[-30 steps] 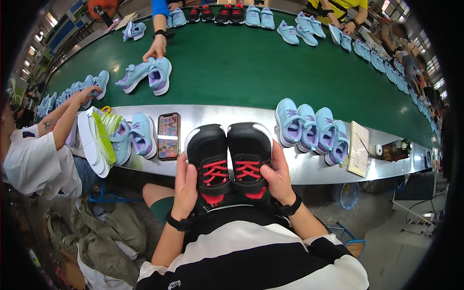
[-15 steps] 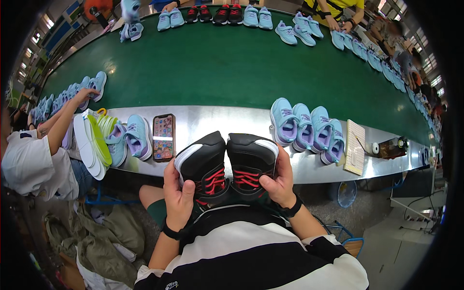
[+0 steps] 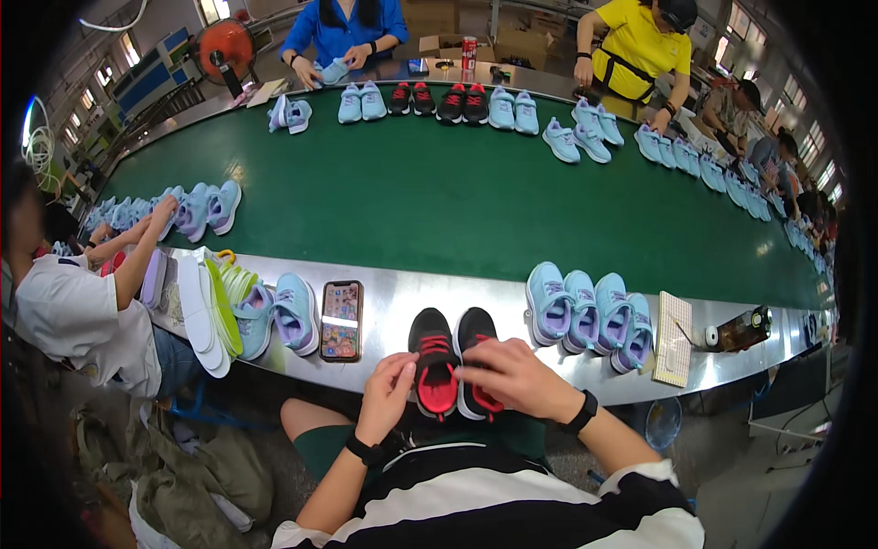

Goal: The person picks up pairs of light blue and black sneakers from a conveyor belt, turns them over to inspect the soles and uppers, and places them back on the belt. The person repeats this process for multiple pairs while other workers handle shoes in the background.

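I see the left hand (image 3: 385,395) beside the left black shoe (image 3: 429,331), the right hand (image 3: 530,380) over the right black shoe (image 3: 475,327); I can't tell whether either grips. Both stand on the metal ledge (image 3: 402,291), red laces (image 3: 433,345) already in the left; handling seems unfinished. Beyond: green table (image 3: 384,192).

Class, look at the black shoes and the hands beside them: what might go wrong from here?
The black shoes appear to reach past the table's front edge, so they might tip off.
The phone lies near the left hand; a careless sweep could knock it.
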`<state>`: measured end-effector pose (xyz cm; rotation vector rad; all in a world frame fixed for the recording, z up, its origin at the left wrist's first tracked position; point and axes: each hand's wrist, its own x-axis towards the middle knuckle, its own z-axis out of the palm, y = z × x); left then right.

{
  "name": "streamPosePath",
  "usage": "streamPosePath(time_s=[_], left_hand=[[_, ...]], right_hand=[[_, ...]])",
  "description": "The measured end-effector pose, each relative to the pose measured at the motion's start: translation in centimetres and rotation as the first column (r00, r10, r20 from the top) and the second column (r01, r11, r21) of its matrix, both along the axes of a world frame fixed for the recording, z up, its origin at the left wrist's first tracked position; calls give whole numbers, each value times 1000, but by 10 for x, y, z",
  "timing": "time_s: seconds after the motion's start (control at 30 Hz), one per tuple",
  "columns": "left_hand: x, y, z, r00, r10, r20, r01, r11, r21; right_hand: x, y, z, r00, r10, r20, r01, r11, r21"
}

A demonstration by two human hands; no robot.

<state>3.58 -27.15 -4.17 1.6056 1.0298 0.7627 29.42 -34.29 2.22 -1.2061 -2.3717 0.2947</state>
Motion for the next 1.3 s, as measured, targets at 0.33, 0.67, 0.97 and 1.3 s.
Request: streamPosePath(time_s=[0.33,0.67,0.97,1.3], left_hand=[[-8,36,-35,984,144,101,-148,988,38],[-2,40,-47,961,276,-1,-276,960,39],[2,34,-44,956,293,5,-278,902,331],[4,35,-57,957,290,-10,-259,869,422]], right_hand=[[-23,73,17,864,167,475,-308,921,237],[-17,156,17,761,-539,-360,493,842,-218],[86,396,95,432,-886,-167,902,428,66],[129,220,134,796,-592,-126,555,797,-238]])
